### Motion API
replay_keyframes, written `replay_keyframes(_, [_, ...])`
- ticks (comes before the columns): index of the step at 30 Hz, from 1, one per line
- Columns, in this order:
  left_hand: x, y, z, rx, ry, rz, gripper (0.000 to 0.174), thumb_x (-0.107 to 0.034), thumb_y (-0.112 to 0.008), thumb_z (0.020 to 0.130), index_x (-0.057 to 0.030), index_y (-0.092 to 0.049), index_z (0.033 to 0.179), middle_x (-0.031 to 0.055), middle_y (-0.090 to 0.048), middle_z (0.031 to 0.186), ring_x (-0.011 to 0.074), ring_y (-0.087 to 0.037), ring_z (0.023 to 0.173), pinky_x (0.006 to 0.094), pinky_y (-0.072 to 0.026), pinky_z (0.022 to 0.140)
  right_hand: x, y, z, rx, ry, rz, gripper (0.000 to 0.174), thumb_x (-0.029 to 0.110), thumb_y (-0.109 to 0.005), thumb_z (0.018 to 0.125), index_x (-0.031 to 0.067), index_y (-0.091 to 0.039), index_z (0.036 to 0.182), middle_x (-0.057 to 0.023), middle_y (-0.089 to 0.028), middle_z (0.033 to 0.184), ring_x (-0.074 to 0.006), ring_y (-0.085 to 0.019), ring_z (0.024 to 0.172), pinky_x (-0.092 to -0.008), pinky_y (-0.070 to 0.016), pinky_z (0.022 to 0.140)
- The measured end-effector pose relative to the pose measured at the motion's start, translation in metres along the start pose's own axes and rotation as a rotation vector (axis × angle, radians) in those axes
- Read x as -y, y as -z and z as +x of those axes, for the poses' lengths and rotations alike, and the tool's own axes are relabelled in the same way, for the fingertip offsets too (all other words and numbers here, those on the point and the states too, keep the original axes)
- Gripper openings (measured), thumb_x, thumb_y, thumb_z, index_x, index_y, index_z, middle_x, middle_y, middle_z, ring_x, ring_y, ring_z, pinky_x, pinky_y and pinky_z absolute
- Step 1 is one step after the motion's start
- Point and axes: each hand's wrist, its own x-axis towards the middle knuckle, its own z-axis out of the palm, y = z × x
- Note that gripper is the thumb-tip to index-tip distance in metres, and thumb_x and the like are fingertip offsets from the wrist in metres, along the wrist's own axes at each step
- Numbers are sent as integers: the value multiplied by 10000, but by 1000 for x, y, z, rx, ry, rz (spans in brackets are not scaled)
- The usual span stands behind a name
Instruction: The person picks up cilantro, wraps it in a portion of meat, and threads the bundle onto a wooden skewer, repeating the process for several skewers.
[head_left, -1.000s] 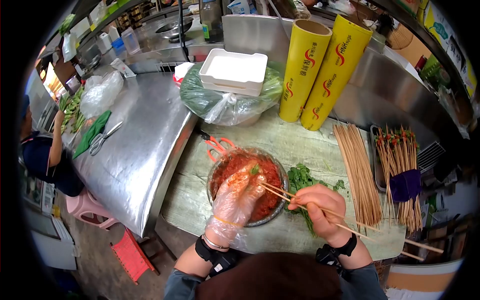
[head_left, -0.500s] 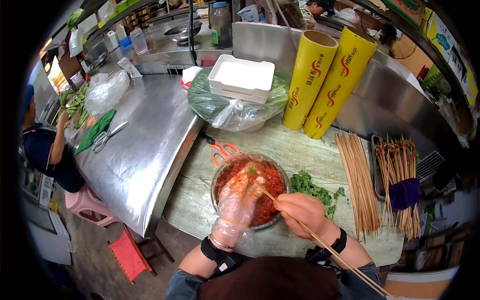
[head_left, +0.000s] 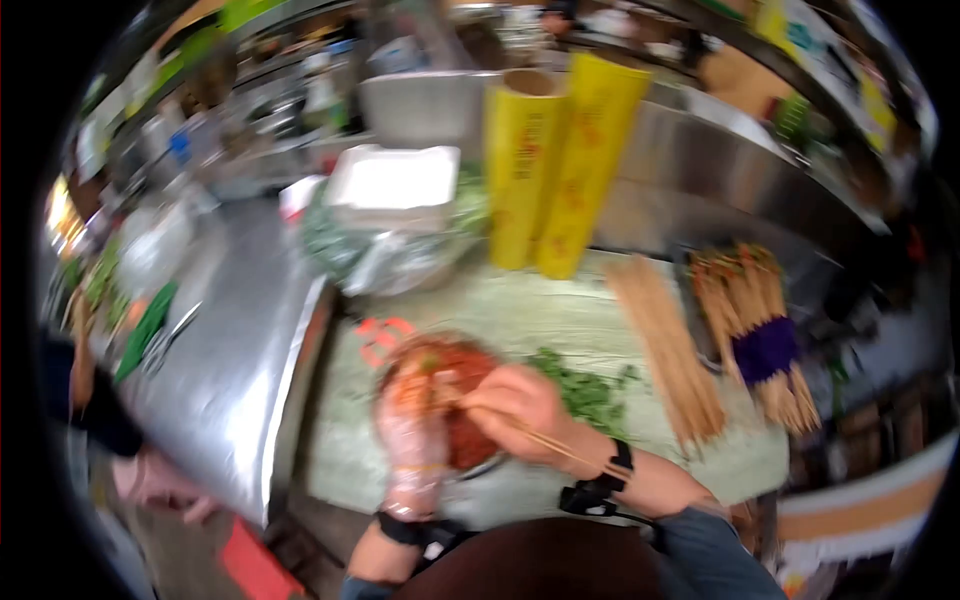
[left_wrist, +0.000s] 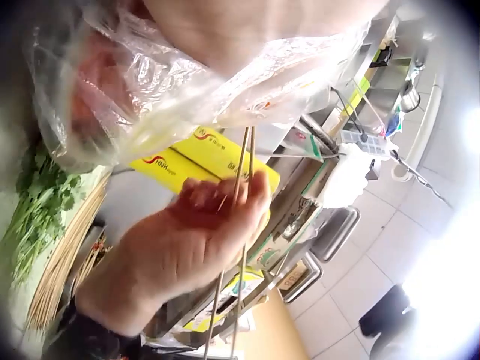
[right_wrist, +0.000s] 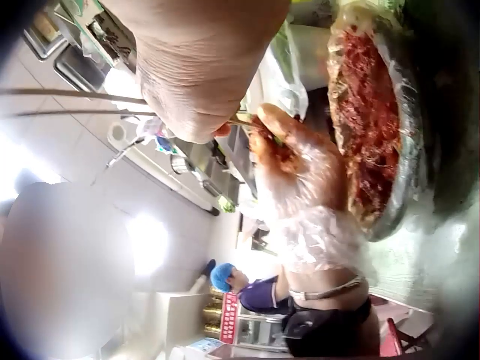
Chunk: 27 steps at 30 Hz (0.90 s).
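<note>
My left hand [head_left: 414,425], in a clear plastic glove smeared red and banded at the wrist, is over the near-left part of a plastic-lined bowl [right_wrist: 411,142] of red seasoned mixture [right_wrist: 367,120]. In the right wrist view, its thumb and fingers pinch a red-coated piece of food [right_wrist: 274,155] with a bit of green. My bare right hand [head_left: 522,412] grips two thin wooden skewers [head_left: 562,447] close beside the left; their front ends meet the food at the gloved fingertips. Their long ends trail back past the right wrist.
Cilantro [head_left: 578,388] lies right of the bowl, then loose skewers [head_left: 665,350] and filled skewers [head_left: 745,300] bound with purple cloth. Orange-handled scissors [head_left: 380,340] lie behind the bowl. Yellow film rolls [head_left: 575,170] and a white tray [head_left: 393,185] stand farther back. Another person [right_wrist: 251,289] is at the left.
My right hand has moved left with the skewers, up against the gloved left hand. The head view has swung, so the scene appears shifted left and blurred.
</note>
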Motion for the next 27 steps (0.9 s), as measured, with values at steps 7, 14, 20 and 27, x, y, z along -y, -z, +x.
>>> replay_keyframes(7, [-12,0,3,-147,-171,275,452,-160,-545,930,13,-436,1333,120,-522,1279,194,-585,1020,281,-525,790,-2,100,-60,-199,-768,759,199,146,-530,939,-10,-622,1021,-117,-670,934,-154,-631,753,-265,-520,701])
replay_keyframes(14, [2,37,-11,16,-217,448,462,-250,-543,930,24,-483,1296,123,-577,1200,168,-615,911,259,-512,741,-44,200,-127,-1020,-568,549,262,163,-411,983,-10,-524,1144,-129,-632,1031,-164,-612,848,-265,-499,723])
replay_keyframes(20, [10,49,12,-11,-327,521,434,-229,-518,942,55,-501,1269,133,-596,1161,176,-601,877,289,-504,741,-109,248,-157,-1376,-626,502,357,245,-419,1000,9,-464,1264,-121,-573,1186,-174,-591,935,-286,-484,723])
replay_keyframes(27, [5,37,11,11,-231,532,413,-263,-516,955,15,-512,1261,92,-634,1045,159,-621,797,271,-528,671,-148,257,-191,-1437,-754,706,451,379,-453,981,23,-469,1257,-114,-597,1124,-157,-584,818,-276,-474,667])
